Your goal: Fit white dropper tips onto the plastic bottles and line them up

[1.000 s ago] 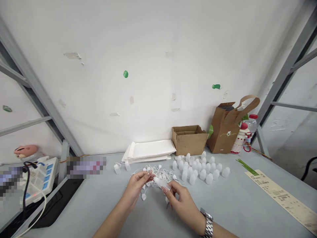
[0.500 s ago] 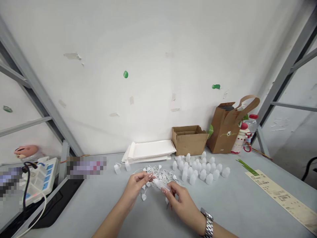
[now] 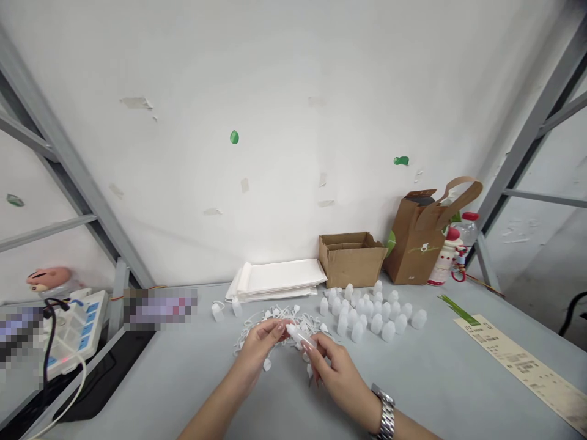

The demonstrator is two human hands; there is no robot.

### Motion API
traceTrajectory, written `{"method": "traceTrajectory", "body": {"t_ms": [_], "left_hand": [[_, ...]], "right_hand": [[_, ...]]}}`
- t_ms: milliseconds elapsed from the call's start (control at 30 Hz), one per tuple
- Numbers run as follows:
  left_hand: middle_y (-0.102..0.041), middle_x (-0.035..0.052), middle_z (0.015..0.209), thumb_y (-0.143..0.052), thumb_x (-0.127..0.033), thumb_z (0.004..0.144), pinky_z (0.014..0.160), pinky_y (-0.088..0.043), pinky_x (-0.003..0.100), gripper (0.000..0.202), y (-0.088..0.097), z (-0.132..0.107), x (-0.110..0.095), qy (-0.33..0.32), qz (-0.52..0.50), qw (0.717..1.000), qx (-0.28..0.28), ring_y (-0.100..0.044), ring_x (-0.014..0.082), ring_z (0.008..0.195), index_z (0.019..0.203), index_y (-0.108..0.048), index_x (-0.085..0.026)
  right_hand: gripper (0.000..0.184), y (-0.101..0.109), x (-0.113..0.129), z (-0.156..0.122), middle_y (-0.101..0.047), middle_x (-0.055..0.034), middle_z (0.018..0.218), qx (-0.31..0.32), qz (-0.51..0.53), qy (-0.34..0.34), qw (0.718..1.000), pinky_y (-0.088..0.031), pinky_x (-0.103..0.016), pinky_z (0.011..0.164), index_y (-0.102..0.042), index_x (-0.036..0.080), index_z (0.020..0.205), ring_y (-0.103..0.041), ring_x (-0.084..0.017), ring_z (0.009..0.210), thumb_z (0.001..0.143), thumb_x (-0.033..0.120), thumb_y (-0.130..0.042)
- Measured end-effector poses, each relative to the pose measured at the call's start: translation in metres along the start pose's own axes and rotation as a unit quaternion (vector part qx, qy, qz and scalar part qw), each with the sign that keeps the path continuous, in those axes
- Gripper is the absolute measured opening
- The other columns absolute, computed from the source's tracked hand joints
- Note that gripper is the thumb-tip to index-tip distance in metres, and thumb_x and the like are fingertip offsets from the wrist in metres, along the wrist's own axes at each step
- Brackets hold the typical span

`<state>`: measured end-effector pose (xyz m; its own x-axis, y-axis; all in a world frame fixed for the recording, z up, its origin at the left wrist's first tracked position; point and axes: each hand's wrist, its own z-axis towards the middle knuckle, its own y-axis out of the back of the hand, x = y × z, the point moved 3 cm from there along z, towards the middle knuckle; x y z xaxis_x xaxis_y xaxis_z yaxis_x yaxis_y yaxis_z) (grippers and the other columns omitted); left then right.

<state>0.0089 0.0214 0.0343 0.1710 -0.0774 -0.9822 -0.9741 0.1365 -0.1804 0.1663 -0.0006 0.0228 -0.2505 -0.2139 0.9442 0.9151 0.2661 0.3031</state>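
My right hand [image 3: 337,365] holds a small translucent white plastic bottle [image 3: 302,337] between thumb and fingers, its narrow end tilted up to the left. At that narrow end my left hand [image 3: 262,345] is pinched closed; what lies between its fingertips is hidden. Beneath and behind both hands spreads a pile of white cords with small white caps [image 3: 297,316]. One loose white cap [image 3: 267,365] lies in front of the pile. To the right, several rounded translucent bottles [image 3: 367,308] stand in a group. Two more small bottles [image 3: 217,312] with cords stand at the left.
Behind the hands lie white padded envelopes [image 3: 284,276], a cardboard box [image 3: 353,266] and a brown paper bag [image 3: 415,250]. A printed paper strip [image 3: 518,363] lies at right. At left are a power strip [image 3: 87,330] with cables and a black mat [image 3: 107,379].
My left fingers have come closer to the bottle's narrow end and now meet it. The bottle is tilted slightly more, while my right hand has hardly moved.
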Motion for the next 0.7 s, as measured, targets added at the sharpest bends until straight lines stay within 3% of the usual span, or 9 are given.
{"method": "traceTrajectory", "body": {"t_ms": [167,333,400,500,567,633,700], "left_hand": [[-0.069,0.0062,0.088,-0.073,-0.039,0.061,0.082,-0.043,0.030,0.028,-0.005,-0.003,-0.002,0.008,0.026,1.000,0.013,-0.059,0.0228,0.090,0.080,-0.070,-0.018],[-0.070,0.0075,0.084,-0.068,-0.040,0.067,0.079,-0.045,0.031,0.027,-0.003,-0.001,-0.005,-0.005,0.040,0.999,0.028,-0.061,0.0225,0.085,0.078,-0.065,-0.016],[-0.069,0.0077,0.085,-0.063,-0.043,0.070,0.078,-0.045,0.032,0.029,0.004,0.001,-0.008,-0.031,0.054,0.998,0.005,-0.062,0.0222,0.084,0.081,-0.062,-0.016],[-0.068,0.0077,0.087,-0.058,-0.047,0.072,0.078,-0.046,0.033,0.032,0.026,0.003,-0.019,-0.107,0.138,0.979,-0.107,-0.062,0.0225,0.085,0.083,-0.059,-0.017],[-0.067,0.0076,0.092,-0.055,-0.046,0.073,0.081,-0.045,0.033,0.030,0.047,0.001,-0.030,-0.177,0.260,0.918,-0.242,-0.060,0.0230,0.091,0.084,-0.058,-0.018],[-0.067,0.0078,0.093,-0.050,-0.043,0.077,0.084,-0.043,0.035,0.028,0.065,-0.004,-0.043,-0.226,0.397,0.817,-0.351,-0.059,0.0240,0.093,0.091,-0.058,-0.020],[-0.068,0.0105,0.089,-0.045,-0.040,0.079,0.087,-0.040,0.039,0.031,0.080,-0.008,-0.054,-0.257,0.507,0.707,-0.420,-0.060,0.0260,0.090,0.093,-0.059,-0.017]], "right_hand": [[0.034,-0.001,-0.002,0.001,-0.045,0.0060,0.049,0.011,-0.004,0.001,1.000,-0.037,-0.022,0.052,-0.048,0.019,0.073,-0.047,-0.011,0.046,0.089,0.048,-0.038],[0.032,-0.005,-0.007,0.000,-0.047,0.0056,0.051,0.033,-0.013,-0.005,0.999,-0.038,-0.022,0.051,-0.053,0.018,0.082,-0.048,-0.011,0.047,0.088,0.046,-0.040],[0.030,-0.005,-0.008,0.000,-0.048,0.0058,0.052,0.033,-0.010,-0.008,0.999,-0.039,-0.022,0.052,-0.055,0.019,0.089,-0.049,-0.011,0.047,0.088,0.046,-0.041],[0.031,-0.004,-0.007,-0.001,-0.048,0.0059,0.053,0.032,-0.009,-0.011,0.999,-0.040,-0.022,0.055,-0.056,0.020,0.097,-0.051,-0.012,0.049,0.088,0.046,-0.041],[0.031,-0.003,-0.007,-0.002,-0.048,0.0056,0.053,0.033,-0.017,-0.012,0.999,-0.040,-0.023,0.055,-0.057,0.020,0.097,-0.052,-0.012,0.049,0.088,0.045,-0.041],[0.031,-0.004,-0.007,-0.002,-0.048,0.0055,0.054,0.035,-0.024,-0.010,0.999,-0.040,-0.023,0.055,-0.057,0.021,0.097,-0.052,-0.012,0.050,0.088,0.045,-0.041],[0.030,-0.004,-0.008,-0.003,-0.047,0.0056,0.055,0.037,-0.030,-0.007,0.999,-0.040,-0.022,0.055,-0.057,0.021,0.097,-0.052,-0.012,0.050,0.088,0.044,-0.040]]}}
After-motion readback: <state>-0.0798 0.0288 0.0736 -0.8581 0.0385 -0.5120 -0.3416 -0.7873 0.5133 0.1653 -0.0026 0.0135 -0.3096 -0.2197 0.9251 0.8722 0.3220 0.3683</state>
